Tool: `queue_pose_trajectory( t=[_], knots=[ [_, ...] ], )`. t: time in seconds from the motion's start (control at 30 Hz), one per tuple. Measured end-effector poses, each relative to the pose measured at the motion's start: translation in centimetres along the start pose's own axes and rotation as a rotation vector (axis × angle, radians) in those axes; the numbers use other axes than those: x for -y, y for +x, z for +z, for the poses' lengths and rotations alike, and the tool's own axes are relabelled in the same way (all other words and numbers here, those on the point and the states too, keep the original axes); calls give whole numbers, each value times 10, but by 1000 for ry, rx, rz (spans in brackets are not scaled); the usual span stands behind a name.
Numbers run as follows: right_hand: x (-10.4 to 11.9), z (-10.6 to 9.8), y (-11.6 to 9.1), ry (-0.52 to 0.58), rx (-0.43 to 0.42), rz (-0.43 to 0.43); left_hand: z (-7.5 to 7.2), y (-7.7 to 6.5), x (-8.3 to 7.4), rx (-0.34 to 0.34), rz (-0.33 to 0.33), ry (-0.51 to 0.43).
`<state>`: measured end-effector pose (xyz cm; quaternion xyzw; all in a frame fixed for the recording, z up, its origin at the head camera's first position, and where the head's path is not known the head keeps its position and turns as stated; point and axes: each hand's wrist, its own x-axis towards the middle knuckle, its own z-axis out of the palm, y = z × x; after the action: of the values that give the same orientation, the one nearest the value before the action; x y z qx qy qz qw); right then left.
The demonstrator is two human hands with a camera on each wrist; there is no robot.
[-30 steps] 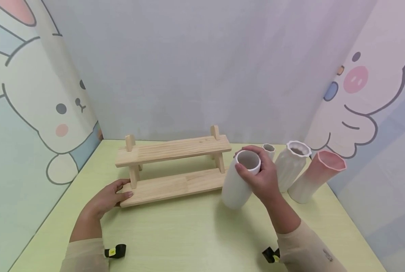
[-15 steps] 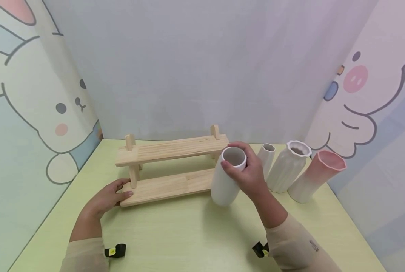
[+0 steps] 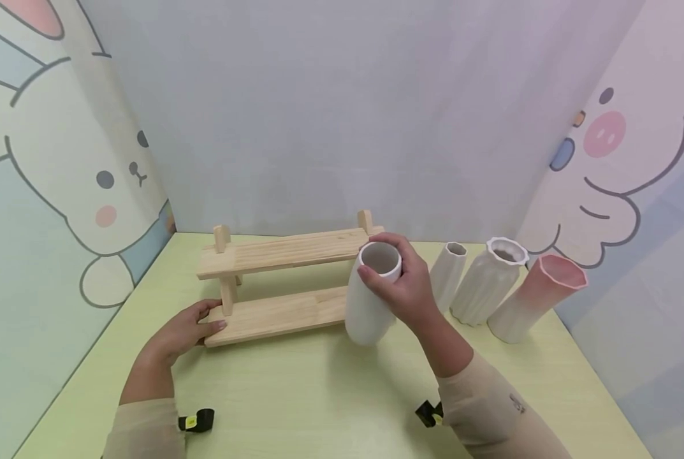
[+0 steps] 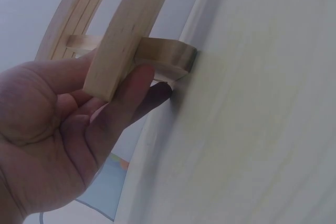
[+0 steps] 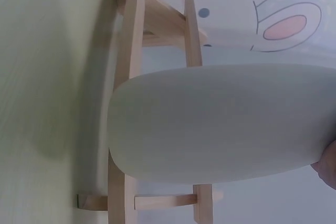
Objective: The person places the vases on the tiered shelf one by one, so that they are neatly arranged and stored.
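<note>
A two-tier wooden shelf [image 3: 284, 317] stands on the pale green table. At its left end my left hand [image 3: 183, 333] grips the lower board, thumb on top and fingers below; the left wrist view shows the board's end [image 4: 113, 72] between them. My right hand [image 3: 405, 280] holds a smooth white vase [image 3: 367, 309] round its upper part, in front of the shelf's right end. In the right wrist view the vase [image 5: 220, 124] is upright relative to the shelf and overlaps the lower board, its base close to that board's level.
Right of the shelf stand a slim white vase [image 3: 446, 277], a ribbed white vase [image 3: 482, 290] with a scalloped rim and a pink-and-white vase [image 3: 533, 299]. A grey wall [image 3: 342, 127] closes off the back, and cartoon-printed panels [image 3: 106, 210] flank the table [image 3: 296, 408].
My right hand has carried the white vase leftward, from beside the shelf's right end to in front of it, uncovering the slim vase. The left hand keeps its grip on the lower board.
</note>
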<state>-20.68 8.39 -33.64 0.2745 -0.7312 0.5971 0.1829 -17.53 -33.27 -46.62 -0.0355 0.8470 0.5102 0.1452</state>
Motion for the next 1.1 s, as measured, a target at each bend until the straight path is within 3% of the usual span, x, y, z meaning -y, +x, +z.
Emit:
queue_pose_trajectory(
  t=[0.83, 1.1],
  knots=[
    [9, 40, 30, 38, 61, 0, 0, 0, -1, -8, 15, -3],
    [10, 55, 36, 66, 83, -36, 0, 1, -1, -7, 11, -7]
  ],
)
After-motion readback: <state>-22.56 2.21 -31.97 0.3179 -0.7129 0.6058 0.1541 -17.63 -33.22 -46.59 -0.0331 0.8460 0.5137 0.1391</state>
